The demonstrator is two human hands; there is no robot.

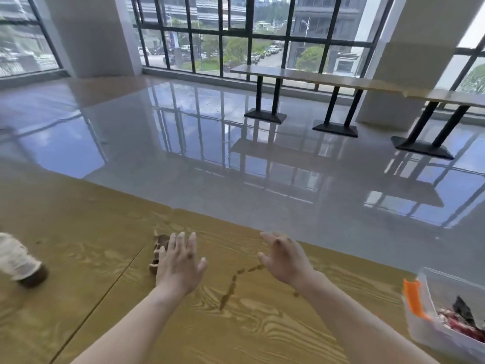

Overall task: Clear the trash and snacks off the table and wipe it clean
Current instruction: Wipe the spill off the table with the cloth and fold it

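Note:
Both my hands hover over a yellow wood-grain table (78,253). My left hand (178,264) is open with fingers spread, and it partly covers a small brown snack wrapper (158,246) lying on the table. My right hand (284,256) is open too, with nothing in it. Between the hands runs a thin brown trail of spilled liquid (232,285). At the left edge lies a beige-labelled bottle (18,258) on its side, blurred. A clear plastic bin (425,327) at the right edge holds snack packets and an orange item.
Beyond the table's far edge lies a glossy grey floor (210,153). A long row of tables on black pedestal legs (336,82) stands by the tall windows at the back right. White pillars rise at left and right.

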